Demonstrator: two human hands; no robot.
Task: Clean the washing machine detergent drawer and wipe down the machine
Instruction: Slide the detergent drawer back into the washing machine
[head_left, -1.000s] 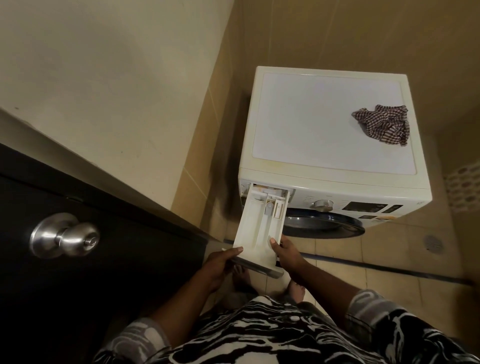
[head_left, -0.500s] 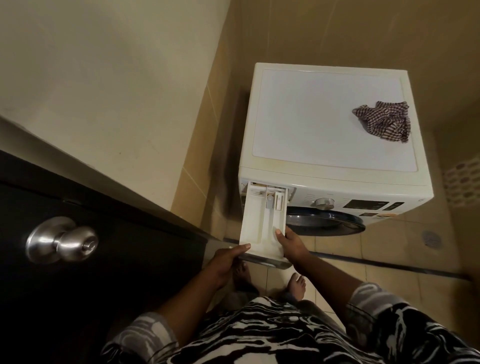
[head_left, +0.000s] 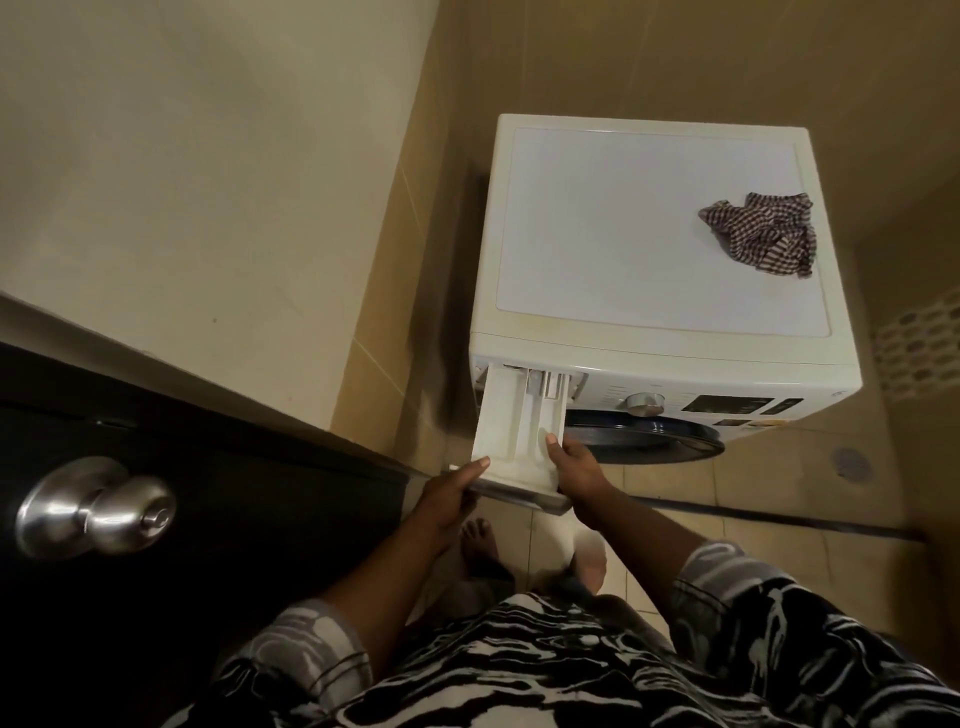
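While drawn part-way out, detergent drawer (head_left: 511, 426): back end lodged in the slot at the upper left front of the washing machine (head_left: 623, 234), front end out over the floor, compartments facing up, pale and apparently dry.
Left hand (head_left: 447, 501): gripping the drawer's front left corner, thumb flat on the rim, fingers tucked under the front panel and out of sight.
Right hand (head_left: 576, 470): gripping the front right corner, thumb laid along the inner edge of the right compartment, fingers wrapped round the side, tips hidden.
Step, as judged: sliding the drawer along its slot; whether out for cleaning or back home, impossible to tell here.
Doing it well: keep both hands pulling or pushing evenly, so as not to skew and jam the drawer; hold the front end level with the slot rather than letting it droop; if coming out, press any release catch near the back compartments, too small to make out here, instead of forcing; support from below once free.
Risk: drips of residue onto bare feet (head_left: 480, 540) and tiled floor; knocking the dial (head_left: 644, 402) just to the right.
Cloth (head_left: 763, 234): checked, crumpled on the machine's top near the back right, well apart from both hands; within reach for the wiping part, judged not yet begun.
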